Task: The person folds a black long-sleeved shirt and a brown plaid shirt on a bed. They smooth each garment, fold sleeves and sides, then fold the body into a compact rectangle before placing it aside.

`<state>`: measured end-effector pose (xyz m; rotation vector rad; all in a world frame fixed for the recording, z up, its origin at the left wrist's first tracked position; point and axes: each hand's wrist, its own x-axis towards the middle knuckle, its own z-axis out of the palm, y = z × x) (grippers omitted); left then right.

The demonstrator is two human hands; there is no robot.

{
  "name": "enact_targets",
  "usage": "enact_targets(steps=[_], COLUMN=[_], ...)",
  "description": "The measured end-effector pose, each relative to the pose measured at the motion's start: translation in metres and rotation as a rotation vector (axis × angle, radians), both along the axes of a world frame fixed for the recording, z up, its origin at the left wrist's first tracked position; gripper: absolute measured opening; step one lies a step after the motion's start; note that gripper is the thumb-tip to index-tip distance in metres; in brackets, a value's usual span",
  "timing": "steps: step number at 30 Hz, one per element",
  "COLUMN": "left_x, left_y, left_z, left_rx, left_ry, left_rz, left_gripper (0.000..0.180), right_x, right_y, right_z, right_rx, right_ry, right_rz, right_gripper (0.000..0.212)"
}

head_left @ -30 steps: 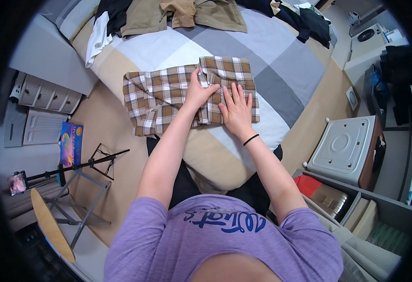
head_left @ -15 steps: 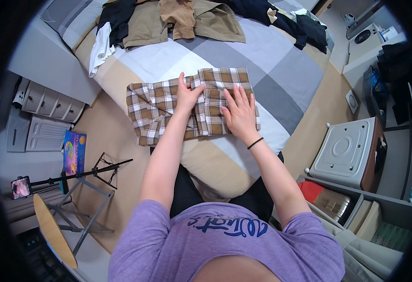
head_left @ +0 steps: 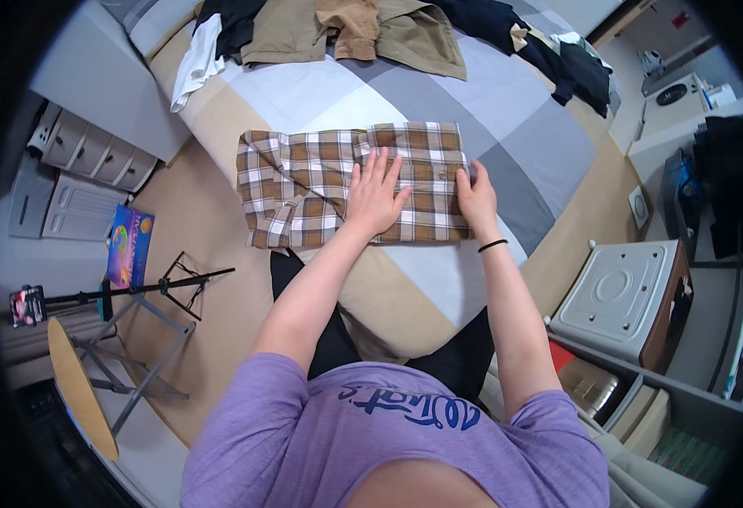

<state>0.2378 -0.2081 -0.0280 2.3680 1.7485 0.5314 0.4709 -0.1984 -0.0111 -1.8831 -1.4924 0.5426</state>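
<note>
A folded brown, white and dark plaid shirt (head_left: 304,182) lies across the near part of the bed in a wide rectangle. My left hand (head_left: 376,196) rests flat on its middle, palm down, fingers spread and nothing held. At the shirt's right edge is my right hand (head_left: 478,203), with a black band on the wrist. Its thumb lies over the cloth and its other fingers curl round the edge, partly hidden. The left part of the shirt looks creased, while the right part lies flatter.
Olive, brown and black clothes (head_left: 287,34) and a white garment (head_left: 198,72) lie at the bed's far side. To the left stand a tripod (head_left: 143,292), a folding stool (head_left: 83,389) and a colourful box (head_left: 130,245). At right is a white-topped cabinet (head_left: 617,292).
My left hand has shifted right and flattened onto the shirt's middle. My right hand has slid from the shirt's top to its right edge. The view has shifted slightly.
</note>
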Motion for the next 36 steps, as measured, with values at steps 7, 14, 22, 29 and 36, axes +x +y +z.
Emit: enact_targets(steps=[7,14,22,29,36], left_x=[-0.009,0.032,0.052,0.050,0.053], left_y=[0.001,-0.011,-0.014,0.004,-0.012], left_z=[-0.009,0.003,0.007,0.027,0.022], left_rx=[-0.047,-0.191,-0.317,-0.434,-0.121], left_ry=[-0.074,-0.187,-0.841,-0.796,-0.715], left_rz=[-0.027,-0.078,0.450,0.210,0.176], left_gripper=[0.070,0.071,0.084,0.067,0.055], right_x=[0.015,0.052,0.093,0.090,0.087], right_y=[0.030,-0.004,-0.048,-0.048,-0.052], right_z=[0.021,0.029,-0.029,-0.028,-0.031], right_rx=[-0.618,-0.350,-0.210,-0.199,-0.061], right_ry=[0.913,0.878,0.596,0.575,0.415], right_rz=[0.115,0.103,0.015,0.011,0.055], right_gripper=[0.056,0.050,0.045,0.047,0.055])
